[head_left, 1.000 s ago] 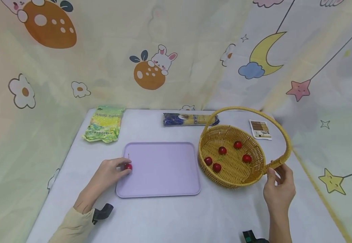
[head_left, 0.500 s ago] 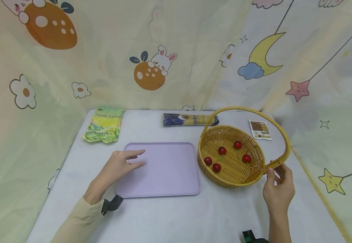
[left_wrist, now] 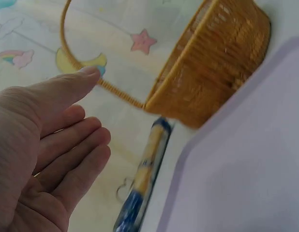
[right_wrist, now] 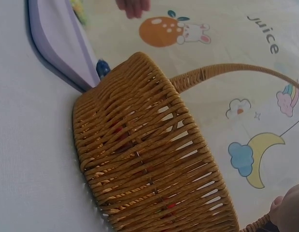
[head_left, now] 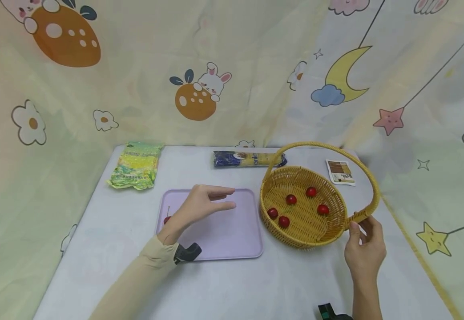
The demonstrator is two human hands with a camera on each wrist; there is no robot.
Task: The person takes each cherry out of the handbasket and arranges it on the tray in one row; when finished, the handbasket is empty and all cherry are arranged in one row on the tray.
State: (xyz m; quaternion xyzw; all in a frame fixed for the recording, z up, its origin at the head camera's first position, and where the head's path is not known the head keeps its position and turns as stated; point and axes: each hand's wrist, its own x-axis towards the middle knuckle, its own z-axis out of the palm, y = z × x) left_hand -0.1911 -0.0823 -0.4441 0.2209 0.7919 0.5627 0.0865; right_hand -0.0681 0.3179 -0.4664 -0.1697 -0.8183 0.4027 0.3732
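Observation:
My left hand (head_left: 201,205) hangs over the lilac tray (head_left: 236,242), thumb and fingers apart with nothing between them. A cherry (head_left: 166,220) with an upright stem lies at the tray's left side, partly hidden behind that wrist. To the right of the tray stands a yellow wicker basket (head_left: 309,233) with several red cherries (head_left: 323,209) inside. Where the hoop handle (head_left: 369,204) meets the rim, my right hand (head_left: 365,251) grips the basket with thumb and fingers. In the left wrist view, the left palm (left_wrist: 48,193) faces the basket side.
A green-yellow packet (head_left: 135,166) lies at the back left of the white table (head_left: 256,289). A long blue and yellow package (head_left: 248,159) lies behind the tray, and a small white-brown sachet (head_left: 340,172) sits behind the basket. A patterned cloth (head_left: 135,80) hangs behind.
My left hand let go of the cherry, leaving it on the tray's left side, then moved right across the tray with its fingers spread. The right hand stayed on the basket.

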